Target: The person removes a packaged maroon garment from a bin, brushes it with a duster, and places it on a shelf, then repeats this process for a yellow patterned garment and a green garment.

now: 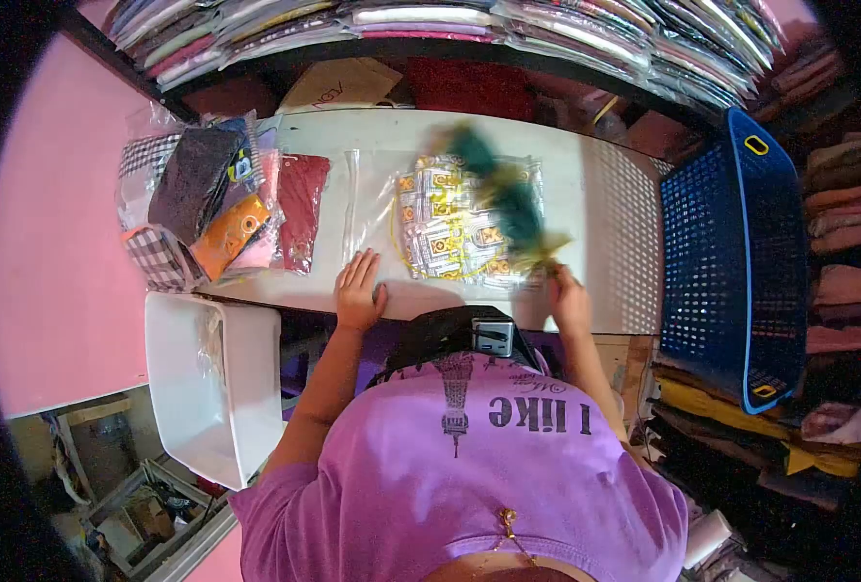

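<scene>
My left hand (360, 288) lies with its fingers stretched out at the table's near edge, holding nothing. A clear plastic bag (367, 209) lies flat just beyond it. My right hand (568, 296) pinches the near end of a dark-green cloth-like item with yellowish ends (516, 209), smeared by motion; its exact kind does not show. That item stretches away over a white, yellow and orange patterned piece (440, 228) in clear plastic, covering part of its right side.
Bagged clothes (193, 194) and a folded maroon garment (302, 209) lie on the white table (595, 184) at left. A white bin (188, 388) stands below them. A blue basket (721, 242) stands at right, and a shelf of bagged garments (430, 21) runs across the back.
</scene>
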{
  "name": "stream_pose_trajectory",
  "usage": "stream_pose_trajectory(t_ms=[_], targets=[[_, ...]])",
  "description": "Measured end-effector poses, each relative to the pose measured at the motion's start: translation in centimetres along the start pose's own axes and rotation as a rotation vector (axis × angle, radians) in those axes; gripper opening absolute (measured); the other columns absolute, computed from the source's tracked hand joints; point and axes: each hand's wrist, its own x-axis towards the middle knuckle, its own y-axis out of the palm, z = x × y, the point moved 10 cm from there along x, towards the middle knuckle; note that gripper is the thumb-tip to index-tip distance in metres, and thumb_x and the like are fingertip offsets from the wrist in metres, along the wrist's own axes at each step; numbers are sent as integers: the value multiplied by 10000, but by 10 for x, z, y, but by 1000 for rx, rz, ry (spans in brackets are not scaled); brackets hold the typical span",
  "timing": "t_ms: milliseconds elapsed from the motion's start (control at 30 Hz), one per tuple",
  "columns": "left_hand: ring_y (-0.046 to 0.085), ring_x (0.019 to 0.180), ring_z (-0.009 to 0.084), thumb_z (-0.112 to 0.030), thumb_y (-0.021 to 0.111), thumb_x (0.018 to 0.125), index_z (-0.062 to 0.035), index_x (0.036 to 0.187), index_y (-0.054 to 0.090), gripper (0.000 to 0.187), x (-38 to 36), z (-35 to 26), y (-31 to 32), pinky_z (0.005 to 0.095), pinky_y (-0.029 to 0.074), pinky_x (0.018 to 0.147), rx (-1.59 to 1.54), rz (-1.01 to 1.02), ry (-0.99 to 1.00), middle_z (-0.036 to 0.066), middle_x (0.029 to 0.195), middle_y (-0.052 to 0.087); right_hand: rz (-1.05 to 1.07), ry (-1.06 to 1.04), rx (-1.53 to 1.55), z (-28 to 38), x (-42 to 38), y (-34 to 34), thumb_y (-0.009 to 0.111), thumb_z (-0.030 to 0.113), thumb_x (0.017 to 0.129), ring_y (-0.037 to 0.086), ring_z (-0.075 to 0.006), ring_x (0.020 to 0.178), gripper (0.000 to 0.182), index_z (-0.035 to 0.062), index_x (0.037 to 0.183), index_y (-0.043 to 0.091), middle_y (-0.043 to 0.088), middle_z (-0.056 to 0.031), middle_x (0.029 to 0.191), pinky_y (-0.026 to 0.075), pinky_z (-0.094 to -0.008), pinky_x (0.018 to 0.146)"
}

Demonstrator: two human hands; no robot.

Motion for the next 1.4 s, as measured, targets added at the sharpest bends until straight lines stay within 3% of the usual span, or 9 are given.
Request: stream_pose_trajectory(t_ms=[167,233,467,633,833,1100,1233,1267,1400], targets=[[440,1209,306,-164,553,773,-37,1187,534,434,5,20,9,411,336,1000,-89,30,-107,146,1278,494,-78,475,-9,-96,5,-37,516,250,862,574,-472,807,354,101,1178,459,604,-288,885,440,-544,670],[441,1201,316,-139,558,783,-24,1142,561,377,20,34,14,401,351,986,-180,76,-212,157,1247,514,-369,102,-458,-90,14,-60,522,269,867,582,-386,896,414,24,1194,454,614,-240,949,463,-471,762],[392,1212,345,-183,632,784,18,1195,499,476,106,72,6,420,309,1014,4,-248,-329,217,1218,499,-183,71,385,-34,120,-17,594,206,840,637,-330,858,335,-35,1072,584,642,-231,928,496,-364,749],[590,984,323,-235,727,724,-12,1241,472,618,124,105,35,396,434,894,32,168,-697,181,1059,614,36,100,374,-12,190,67,638,212,814,648,-296,780,332,-59,1000,591,653,-213,877,499,-355,684],[547,790,99,-188,712,784,-14,973,650,264,120,97,20,273,429,716,-859,36,-752,17,846,633,295,257,957,7,186,63,663,52,783,557,-123,635,152,-24,901,605,631,-63,772,458,-288,573],[567,771,79,-79,655,820,-2,917,671,124,150,38,-114,239,457,719,-911,-253,-346,31,873,664,-83,-106,1159,43,164,-108,620,-20,782,591,-109,778,167,-13,948,615,649,-38,877,464,-239,729],[560,942,184,-43,648,696,-84,884,702,201,131,-11,-138,315,408,899,-562,-173,285,18,945,680,-151,-430,636,41,120,-134,653,-1,702,551,-217,1010,256,62,950,641,617,-84,1063,410,-339,900],[495,1104,239,-56,613,670,-117,880,709,239,117,16,-95,382,341,984,-530,11,64,-10,989,674,-221,-513,311,44,102,-134,651,11,678,489,-282,1103,312,101,976,643,577,-100,1135,363,-384,960],[462,1163,281,-36,563,761,-92,937,691,225,40,54,-10,390,346,1005,-150,117,-2,53,1081,638,-438,121,-235,-85,56,-103,662,162,714,415,-361,1178,511,111,1199,509,501,-177,1224,370,-439,951]])
